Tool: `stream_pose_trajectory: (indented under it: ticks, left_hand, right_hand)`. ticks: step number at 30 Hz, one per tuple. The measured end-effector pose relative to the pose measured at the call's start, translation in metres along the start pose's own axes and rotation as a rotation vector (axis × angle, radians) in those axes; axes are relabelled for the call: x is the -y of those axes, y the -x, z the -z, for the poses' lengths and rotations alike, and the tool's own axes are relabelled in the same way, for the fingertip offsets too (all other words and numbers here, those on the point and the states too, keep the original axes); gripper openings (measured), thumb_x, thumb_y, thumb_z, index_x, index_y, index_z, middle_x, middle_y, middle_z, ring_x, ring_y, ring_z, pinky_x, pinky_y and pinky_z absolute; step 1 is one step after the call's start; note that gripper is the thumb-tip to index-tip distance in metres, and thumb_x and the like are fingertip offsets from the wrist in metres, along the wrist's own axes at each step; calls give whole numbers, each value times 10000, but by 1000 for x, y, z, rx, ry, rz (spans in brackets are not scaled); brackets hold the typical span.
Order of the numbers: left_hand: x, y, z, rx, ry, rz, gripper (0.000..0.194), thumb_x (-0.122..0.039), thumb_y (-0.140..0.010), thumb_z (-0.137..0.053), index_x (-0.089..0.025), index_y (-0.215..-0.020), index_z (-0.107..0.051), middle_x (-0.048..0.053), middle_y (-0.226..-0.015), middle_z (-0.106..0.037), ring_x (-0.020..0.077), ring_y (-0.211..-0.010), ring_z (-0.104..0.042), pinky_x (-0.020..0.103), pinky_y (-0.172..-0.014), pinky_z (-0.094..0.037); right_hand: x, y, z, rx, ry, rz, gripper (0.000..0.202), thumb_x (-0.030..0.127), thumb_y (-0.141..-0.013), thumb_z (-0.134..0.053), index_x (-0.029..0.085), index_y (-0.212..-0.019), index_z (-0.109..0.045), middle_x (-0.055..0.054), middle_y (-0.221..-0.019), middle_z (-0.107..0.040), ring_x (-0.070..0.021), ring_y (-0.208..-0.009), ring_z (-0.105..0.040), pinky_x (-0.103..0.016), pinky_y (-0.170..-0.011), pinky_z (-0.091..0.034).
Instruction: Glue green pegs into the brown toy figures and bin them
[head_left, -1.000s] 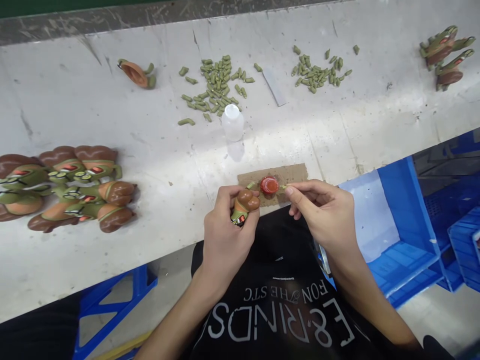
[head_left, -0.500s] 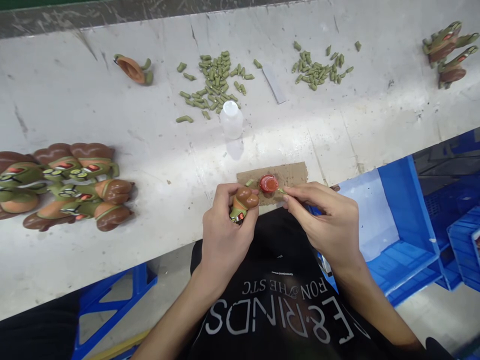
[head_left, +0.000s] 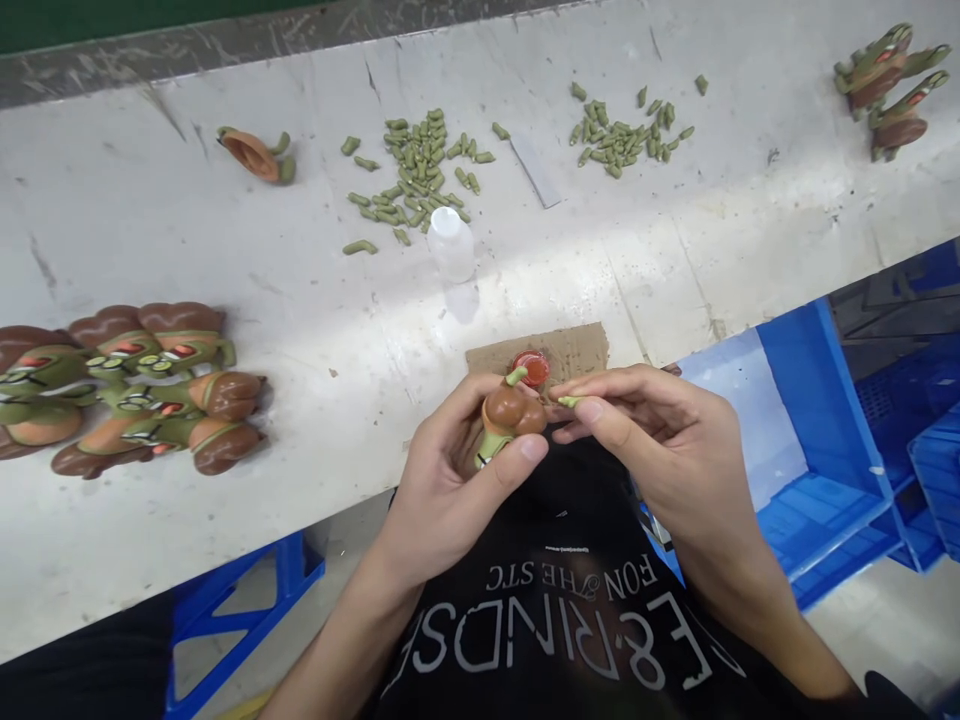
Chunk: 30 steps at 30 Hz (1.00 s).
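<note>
Fingers (head_left: 525,447) of left hand (head_left: 450,490) clasp toy figure (head_left: 508,415); right hand (head_left: 660,440) pinches green peg (head_left: 568,402) beside it.

Toy factory: workbench (head_left: 675,240) strewn with toy figures (head_left: 135,385)

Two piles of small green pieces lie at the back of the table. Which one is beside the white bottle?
The bigger left pile: its near edge almost reaches the white bottle. The smaller right pile lies beyond the flat grey strip, away from the bottle.
</note>
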<state>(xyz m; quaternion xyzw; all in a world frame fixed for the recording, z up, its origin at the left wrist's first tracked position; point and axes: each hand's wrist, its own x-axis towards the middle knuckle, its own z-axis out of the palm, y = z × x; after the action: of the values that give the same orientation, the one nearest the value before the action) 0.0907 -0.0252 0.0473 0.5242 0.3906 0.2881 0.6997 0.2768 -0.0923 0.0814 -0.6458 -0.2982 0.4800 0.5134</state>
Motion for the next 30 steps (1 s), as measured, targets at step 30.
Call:
stream_pose_trajectory:
  ticks: [30]
  left_hand:
    - [4,12,15,168,-547,-513,564,-93,-1007,-827,-341,-1495,-692,77,-1218,-838,271,-1030,-816,413,-907,-703]
  right_hand:
    - [8,11,25,228,546,492,272,130,-1125,-760,358,-1214,-876,33,-1173,-916,-197,-1031,-897,-319,-897,-767]
